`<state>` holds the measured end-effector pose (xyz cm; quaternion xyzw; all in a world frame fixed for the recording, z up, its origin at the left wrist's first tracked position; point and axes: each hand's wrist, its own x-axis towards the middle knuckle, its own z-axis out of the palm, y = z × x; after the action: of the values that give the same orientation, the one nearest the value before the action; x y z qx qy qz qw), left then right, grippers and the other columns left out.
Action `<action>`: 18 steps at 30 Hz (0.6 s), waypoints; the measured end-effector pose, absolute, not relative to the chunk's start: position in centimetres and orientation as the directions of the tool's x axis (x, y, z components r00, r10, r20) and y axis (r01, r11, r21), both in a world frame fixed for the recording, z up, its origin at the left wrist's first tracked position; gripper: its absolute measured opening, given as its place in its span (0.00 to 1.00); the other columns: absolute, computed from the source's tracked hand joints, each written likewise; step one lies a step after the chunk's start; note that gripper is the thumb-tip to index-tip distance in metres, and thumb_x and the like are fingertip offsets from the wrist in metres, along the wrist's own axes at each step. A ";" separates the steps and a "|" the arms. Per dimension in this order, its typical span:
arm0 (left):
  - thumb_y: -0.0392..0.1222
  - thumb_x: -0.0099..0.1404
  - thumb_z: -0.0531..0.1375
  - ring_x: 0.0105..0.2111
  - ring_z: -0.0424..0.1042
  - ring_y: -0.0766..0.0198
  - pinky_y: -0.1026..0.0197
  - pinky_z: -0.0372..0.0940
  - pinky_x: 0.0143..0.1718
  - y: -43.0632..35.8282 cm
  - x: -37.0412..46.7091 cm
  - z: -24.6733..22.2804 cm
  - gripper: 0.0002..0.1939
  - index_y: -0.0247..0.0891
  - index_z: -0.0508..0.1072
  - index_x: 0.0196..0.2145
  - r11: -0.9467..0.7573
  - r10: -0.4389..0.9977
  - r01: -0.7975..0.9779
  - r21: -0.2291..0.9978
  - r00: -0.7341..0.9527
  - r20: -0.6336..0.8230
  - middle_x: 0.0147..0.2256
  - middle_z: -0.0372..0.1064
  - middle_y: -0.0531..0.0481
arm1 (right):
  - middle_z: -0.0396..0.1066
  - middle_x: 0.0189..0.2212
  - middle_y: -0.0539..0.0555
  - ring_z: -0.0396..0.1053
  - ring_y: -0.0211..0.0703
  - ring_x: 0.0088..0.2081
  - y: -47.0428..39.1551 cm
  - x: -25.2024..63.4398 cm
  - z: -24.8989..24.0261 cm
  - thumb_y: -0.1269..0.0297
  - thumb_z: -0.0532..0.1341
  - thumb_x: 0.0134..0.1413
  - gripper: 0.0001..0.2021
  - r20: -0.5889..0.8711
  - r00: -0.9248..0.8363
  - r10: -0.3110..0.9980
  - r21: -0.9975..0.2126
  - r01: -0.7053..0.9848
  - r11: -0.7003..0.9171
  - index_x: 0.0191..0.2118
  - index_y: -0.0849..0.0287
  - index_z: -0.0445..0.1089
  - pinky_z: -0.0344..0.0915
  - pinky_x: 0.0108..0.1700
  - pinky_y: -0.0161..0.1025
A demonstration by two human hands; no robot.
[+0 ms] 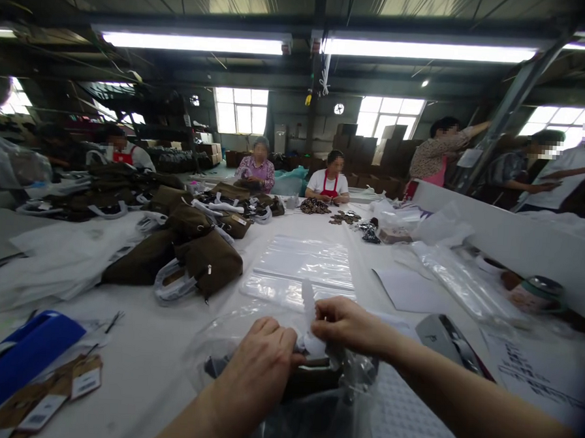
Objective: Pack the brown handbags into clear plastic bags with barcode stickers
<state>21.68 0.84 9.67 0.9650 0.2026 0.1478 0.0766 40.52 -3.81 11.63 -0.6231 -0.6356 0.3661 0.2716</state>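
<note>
In front of me a dark handbag (313,381) sits inside a clear plastic bag (306,419), whose mouth is pulled open around it. My right hand (346,323) pinches a thin white wrapping strip (308,298) that sticks up above the handbag. Close to its left, my left hand (265,358) is closed at the white wrapping over the handbag's top; its fingertips are partly hidden, so what it grips cannot be made out. Just beyond the hands lies a stack of flat clear plastic bags (302,262).
Olive handbags (212,264) with wrapped handles are piled at left. A blue tool (25,362) and cardboard tags (87,375) lie front left. At right are a grey device (450,345), a bubble-textured sheet (414,415) and a mug (536,294). Co-workers (328,182) sit across the table.
</note>
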 end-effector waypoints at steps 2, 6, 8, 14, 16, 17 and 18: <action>0.38 0.63 0.56 0.34 0.64 0.55 0.55 0.56 0.37 0.6 21.5 9.9 0.06 0.37 0.67 0.29 -0.900 0.421 0.374 0.225 0.880 0.220 0.28 0.67 0.47 | 0.56 0.18 0.45 0.53 0.32 0.20 -2.9 40.9 11.2 0.67 0.57 0.47 0.06 -0.354 -0.135 0.926 -0.873 0.403 -0.275 0.24 0.60 0.60 0.52 0.22 0.31; 0.42 0.65 0.54 0.34 0.64 0.55 0.56 0.56 0.35 0.9 21.2 10.2 0.08 0.38 0.68 0.30 -0.856 0.494 0.432 0.283 0.846 0.202 0.29 0.67 0.48 | 0.65 0.23 0.49 0.63 0.36 0.25 -4.3 41.4 11.2 0.62 0.54 0.54 0.08 -0.102 -0.010 0.995 -0.844 0.531 -0.081 0.31 0.60 0.66 0.63 0.29 0.35; 0.44 0.66 0.53 0.33 0.64 0.56 0.57 0.56 0.34 1.1 21.1 10.3 0.10 0.38 0.67 0.30 -0.828 0.533 0.458 0.324 0.822 0.201 0.29 0.67 0.48 | 0.70 0.35 0.56 0.68 0.44 0.37 -6.2 41.3 11.3 0.61 0.55 0.57 0.11 0.357 0.054 0.933 -0.591 0.786 0.180 0.42 0.60 0.66 0.67 0.40 0.44; 0.44 0.66 0.51 0.33 0.65 0.58 0.58 0.57 0.34 1.6 22.0 9.3 0.10 0.39 0.67 0.30 -0.814 0.540 0.440 0.378 0.814 0.215 0.30 0.67 0.48 | 0.65 0.50 0.66 0.59 0.54 0.54 -8.9 38.7 7.7 0.74 0.50 0.56 0.22 0.566 -0.361 0.741 0.183 0.932 0.314 0.57 0.70 0.55 0.60 0.55 0.52; 0.45 0.66 0.51 0.31 0.66 0.57 0.59 0.58 0.32 1.9 22.2 8.2 0.11 0.39 0.66 0.29 -0.827 0.530 0.422 0.372 0.807 0.262 0.28 0.66 0.49 | 0.68 0.44 0.66 0.64 0.54 0.48 -8.1 37.7 6.3 0.73 0.48 0.58 0.19 0.607 -0.254 0.753 0.148 0.967 0.207 0.54 0.71 0.57 0.60 0.53 0.55; 0.45 0.65 0.51 0.29 0.66 0.57 0.59 0.58 0.31 2.2 22.1 7.6 0.11 0.40 0.66 0.28 -0.837 0.519 0.406 0.366 0.801 0.298 0.27 0.65 0.49 | 0.69 0.39 0.64 0.66 0.52 0.43 -7.5 37.4 6.0 0.71 0.47 0.58 0.16 0.610 -0.217 0.762 0.119 0.976 0.182 0.51 0.69 0.60 0.61 0.52 0.56; 0.46 0.65 0.51 0.28 0.66 0.57 0.59 0.57 0.29 2.6 22.1 7.0 0.11 0.40 0.66 0.27 -0.852 0.501 0.383 0.358 0.795 0.342 0.26 0.65 0.49 | 0.69 0.35 0.61 0.67 0.51 0.38 -7.0 37.2 6.0 0.70 0.47 0.58 0.13 0.588 -0.195 0.785 0.094 0.980 0.173 0.46 0.67 0.62 0.62 0.50 0.55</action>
<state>22.06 2.59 7.04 0.9375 0.2357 0.2168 0.1362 37.24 -6.99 6.03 -0.5991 -0.7366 -0.2338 0.2092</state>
